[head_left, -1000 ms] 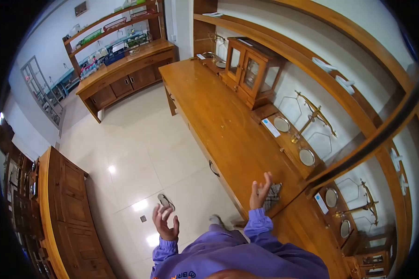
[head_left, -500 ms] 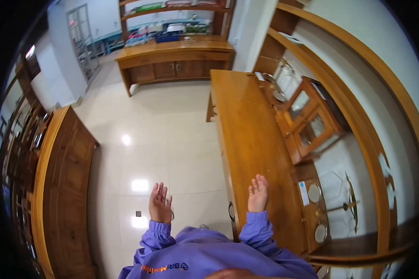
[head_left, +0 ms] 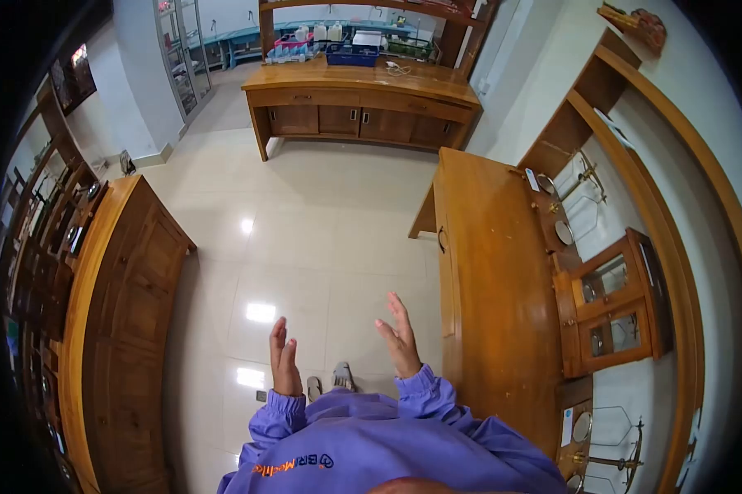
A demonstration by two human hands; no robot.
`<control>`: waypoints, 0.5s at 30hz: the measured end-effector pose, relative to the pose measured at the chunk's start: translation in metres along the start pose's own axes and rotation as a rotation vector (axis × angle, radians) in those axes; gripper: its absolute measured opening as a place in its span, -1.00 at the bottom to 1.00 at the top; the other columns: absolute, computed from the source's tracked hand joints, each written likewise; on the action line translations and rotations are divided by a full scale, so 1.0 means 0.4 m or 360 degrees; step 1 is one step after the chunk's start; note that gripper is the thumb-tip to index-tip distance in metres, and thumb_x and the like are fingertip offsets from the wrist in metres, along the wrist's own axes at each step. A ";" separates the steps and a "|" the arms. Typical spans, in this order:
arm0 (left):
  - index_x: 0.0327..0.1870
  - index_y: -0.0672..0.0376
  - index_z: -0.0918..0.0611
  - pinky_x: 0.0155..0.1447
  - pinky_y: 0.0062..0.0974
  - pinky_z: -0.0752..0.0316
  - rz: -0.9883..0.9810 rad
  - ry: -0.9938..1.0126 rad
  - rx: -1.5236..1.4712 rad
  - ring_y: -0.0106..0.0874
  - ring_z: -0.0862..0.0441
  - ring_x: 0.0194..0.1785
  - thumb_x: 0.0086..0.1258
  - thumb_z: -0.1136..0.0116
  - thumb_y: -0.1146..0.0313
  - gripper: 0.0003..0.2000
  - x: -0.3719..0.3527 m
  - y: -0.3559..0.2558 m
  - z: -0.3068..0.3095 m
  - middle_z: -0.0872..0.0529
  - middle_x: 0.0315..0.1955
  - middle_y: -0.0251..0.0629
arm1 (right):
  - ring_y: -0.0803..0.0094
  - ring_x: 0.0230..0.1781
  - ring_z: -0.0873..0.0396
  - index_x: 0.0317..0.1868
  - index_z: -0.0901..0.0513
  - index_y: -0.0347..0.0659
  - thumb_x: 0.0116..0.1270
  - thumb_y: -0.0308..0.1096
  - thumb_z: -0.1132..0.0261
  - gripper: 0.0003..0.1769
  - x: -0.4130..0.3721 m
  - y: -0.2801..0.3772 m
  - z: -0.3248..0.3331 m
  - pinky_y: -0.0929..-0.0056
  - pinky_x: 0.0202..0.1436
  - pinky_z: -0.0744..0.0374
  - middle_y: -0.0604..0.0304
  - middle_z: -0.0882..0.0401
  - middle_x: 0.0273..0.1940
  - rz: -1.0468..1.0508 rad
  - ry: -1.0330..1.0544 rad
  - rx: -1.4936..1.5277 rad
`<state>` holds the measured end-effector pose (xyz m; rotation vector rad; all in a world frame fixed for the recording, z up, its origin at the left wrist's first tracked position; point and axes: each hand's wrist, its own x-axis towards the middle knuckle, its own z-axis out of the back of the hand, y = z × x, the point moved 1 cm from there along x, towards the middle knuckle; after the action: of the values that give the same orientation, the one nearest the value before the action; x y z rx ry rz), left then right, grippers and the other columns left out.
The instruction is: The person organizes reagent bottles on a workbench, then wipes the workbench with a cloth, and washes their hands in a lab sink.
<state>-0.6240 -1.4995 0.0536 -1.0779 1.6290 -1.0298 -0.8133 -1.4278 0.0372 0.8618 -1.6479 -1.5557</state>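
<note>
My left hand (head_left: 285,360) is raised over the tiled floor, its fingers apart and nothing held. Level with it on the other side, my right hand (head_left: 401,336) is also empty, fingers spread and pointing up. Purple sleeves (head_left: 424,393) cover both wrists. The long wooden table (head_left: 494,280) on the right is the nearest furniture to my right hand, which does not touch it. Below the hands, shoes (head_left: 343,376) show on the floor.
Brass balance scales (head_left: 626,463) and a wooden glass-fronted case (head_left: 611,306) line the right wall. A wooden cabinet (head_left: 132,329) stands left. A desk (head_left: 354,82) at the back holds a blue basket (head_left: 352,55) and bottles.
The view has shifted, so the right table appears farther right and more of the back desk shows. My right hand has moved inward, off the table area, with both palms turned more toward each other.
</note>
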 end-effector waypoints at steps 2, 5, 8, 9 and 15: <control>0.26 0.18 -0.16 0.34 -0.27 0.13 -0.0165 0.0201 0.0171 -0.29 0.10 0.37 0.19 0.09 0.36 -0.45 0.126 -0.024 0.008 -0.10 0.28 -0.19 | 0.22 0.33 0.06 0.27 -0.07 -0.10 0.20 -0.28 -0.15 -0.34 0.111 0.011 -0.034 0.10 0.24 -0.14 0.10 0.12 0.33 0.0030 -0.0035 -0.0018; 0.26 0.18 -0.16 0.33 -0.26 0.12 -0.0249 0.0287 0.0340 -0.30 0.10 0.38 0.19 0.08 0.36 -0.45 0.278 -0.088 -0.014 -0.10 0.28 -0.18 | 0.22 0.33 0.06 0.27 -0.09 -0.11 0.20 -0.30 -0.15 -0.35 0.244 0.024 -0.063 0.10 0.24 -0.15 0.09 0.12 0.33 0.0042 -0.0164 -0.0115; 0.26 0.18 -0.16 0.34 -0.27 0.13 -0.0305 0.0263 0.0285 -0.29 0.10 0.38 0.19 0.08 0.36 -0.44 0.424 -0.141 -0.010 -0.10 0.28 -0.19 | 0.20 0.32 0.03 0.25 -0.10 -0.12 0.19 -0.34 -0.15 -0.37 0.382 -0.013 -0.099 0.10 0.22 -0.18 0.09 0.11 0.33 0.0067 -0.0294 -0.0075; 0.26 0.18 -0.15 0.34 -0.27 0.13 -0.0328 0.0231 0.0275 -0.29 0.10 0.38 0.19 0.08 0.36 -0.44 0.473 -0.147 0.001 -0.10 0.28 -0.19 | 0.21 0.32 0.04 0.25 -0.10 -0.12 0.18 -0.35 -0.16 -0.37 0.435 -0.025 -0.118 0.11 0.22 -0.18 0.09 0.10 0.32 0.0063 -0.0301 -0.0070; 0.26 0.17 -0.15 0.35 -0.29 0.17 -0.0131 -0.0046 0.0045 -0.28 0.09 0.37 0.21 0.11 0.34 -0.46 0.760 -0.161 0.113 -0.10 0.28 -0.20 | 0.16 0.30 0.01 0.23 -0.11 -0.10 0.16 -0.36 -0.19 -0.36 0.782 -0.127 -0.310 0.11 0.19 -0.22 0.14 0.04 0.30 0.0045 -0.0105 0.0027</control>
<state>-0.6332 -1.8128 0.0330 -1.1440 1.5537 -1.0829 -0.8748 -1.7610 0.0051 0.8002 -1.7149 -1.5679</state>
